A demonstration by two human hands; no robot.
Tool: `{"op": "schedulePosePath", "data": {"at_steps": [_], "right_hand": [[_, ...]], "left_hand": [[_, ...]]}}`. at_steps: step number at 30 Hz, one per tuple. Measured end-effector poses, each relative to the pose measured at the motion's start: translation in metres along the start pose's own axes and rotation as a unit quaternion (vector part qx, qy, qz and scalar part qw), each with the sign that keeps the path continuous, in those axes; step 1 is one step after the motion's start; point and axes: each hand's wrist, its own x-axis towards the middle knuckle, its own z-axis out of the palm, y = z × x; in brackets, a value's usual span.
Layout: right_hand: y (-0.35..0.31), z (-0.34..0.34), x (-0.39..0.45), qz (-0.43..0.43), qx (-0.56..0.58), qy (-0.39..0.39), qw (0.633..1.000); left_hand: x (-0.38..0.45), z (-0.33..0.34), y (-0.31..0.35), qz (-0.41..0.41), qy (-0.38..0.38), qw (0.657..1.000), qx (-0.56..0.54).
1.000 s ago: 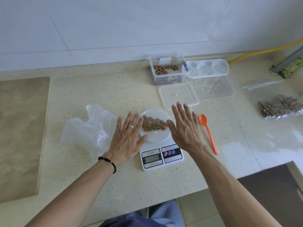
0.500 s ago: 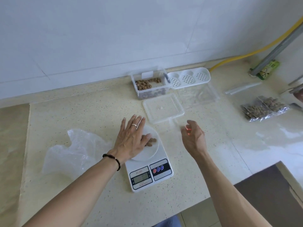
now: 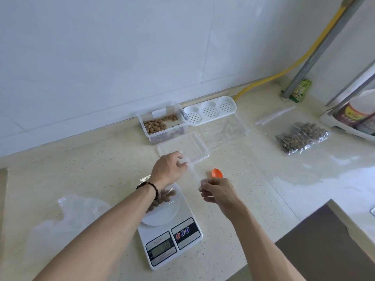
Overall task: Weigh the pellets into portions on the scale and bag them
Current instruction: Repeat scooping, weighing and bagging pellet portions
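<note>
Both hands are out past the scale [image 3: 169,238], and between them they seem to hold a small clear bag [image 3: 192,173], probably being opened for the portion. The left hand [image 3: 168,171] is closed, pinching the bag's upper edge near the flat lid [image 3: 182,151]. The right hand [image 3: 218,191] is curled shut lower down; whether its grip is on the bag or on the orange spoon [image 3: 217,173] poking out above it, I cannot tell, since the plastic is nearly invisible against the table [image 3: 101,163].

The pellets [image 3: 162,199] for this portion sit on the white dish [image 3: 164,213] on the scale, at the near edge of the table, partly hidden under the left forearm. Keeping them there makes sense: the weight stays readable while the bag is readied. The display is too blurred to read.

More pellets wait in the clear tub [image 3: 162,124] at the wall, and filled bags [image 3: 300,136] lie toward the right edge, out of the working space. A crumpled plastic sheet [image 3: 71,211] lies left of the scale.
</note>
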Motion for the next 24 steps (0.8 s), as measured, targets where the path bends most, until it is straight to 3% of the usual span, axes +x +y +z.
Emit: {"op": "schedulePosePath", "data": {"at_steps": [6,13,20,24], "right_hand": [[-0.048,0.021,-0.009,-0.063,0.038,-0.029,0.997],[-0.101,0.045,-0.036,-0.136,0.040,-0.036,0.989],[-0.123,0.052,-0.058,-0.249,-0.011,0.009,0.969],[-0.127,0.050,-0.070,-0.259,-0.027,0.014,0.965]], "left_hand": [[-0.016,-0.063,0.006,-0.005,0.058,0.980,-0.191],[-0.050,-0.118,0.019,0.029,0.114,0.938,-0.327],[-0.078,-0.136,0.025,0.058,0.129,0.928,-0.345],[-0.090,-0.143,0.032,0.081,0.145,0.928,-0.333]]}}
